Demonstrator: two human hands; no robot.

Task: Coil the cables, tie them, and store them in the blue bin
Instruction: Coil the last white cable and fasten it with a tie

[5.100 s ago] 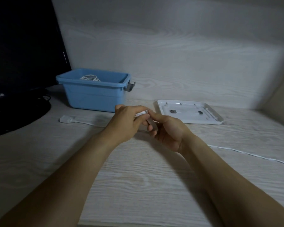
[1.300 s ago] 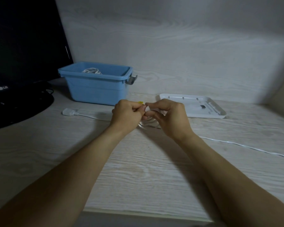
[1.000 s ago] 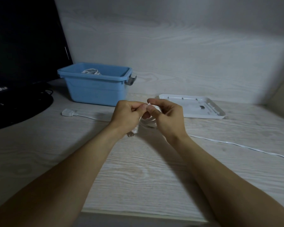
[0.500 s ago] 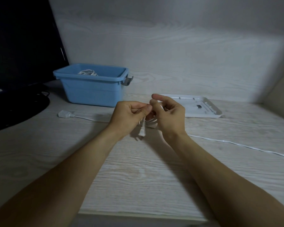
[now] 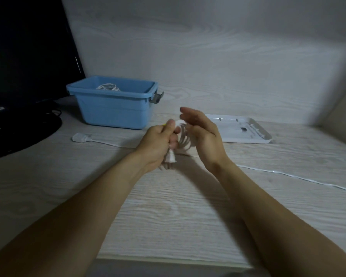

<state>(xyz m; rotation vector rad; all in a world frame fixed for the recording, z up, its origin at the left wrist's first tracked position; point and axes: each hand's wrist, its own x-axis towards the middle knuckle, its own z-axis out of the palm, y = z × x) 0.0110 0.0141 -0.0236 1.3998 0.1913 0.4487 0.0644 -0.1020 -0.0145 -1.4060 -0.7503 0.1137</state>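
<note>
My left hand (image 5: 158,141) grips a small coil of white cable (image 5: 183,139) just above the desk; a white plug hangs from the coil below the fist, and a speck of yellow shows by the thumb. My right hand (image 5: 203,134) is beside the coil with its fingers straight and spread, holding nothing. The blue bin (image 5: 114,104) stands behind and to the left, with a white coiled cable (image 5: 108,87) inside it. A second white cable (image 5: 300,177) lies loose across the desk; its flat connector (image 5: 81,137) rests left of my hands.
A white tray (image 5: 246,134) holding a small dark piece lies behind my right hand. A black monitor (image 5: 26,56) on a round stand fills the left side. The desk's front edge runs below my forearms. A wood-grain wall closes the back.
My right hand has let go of the coil and opened its fingers. The left hand keeps its grip, and the plug now dangles lower under it.
</note>
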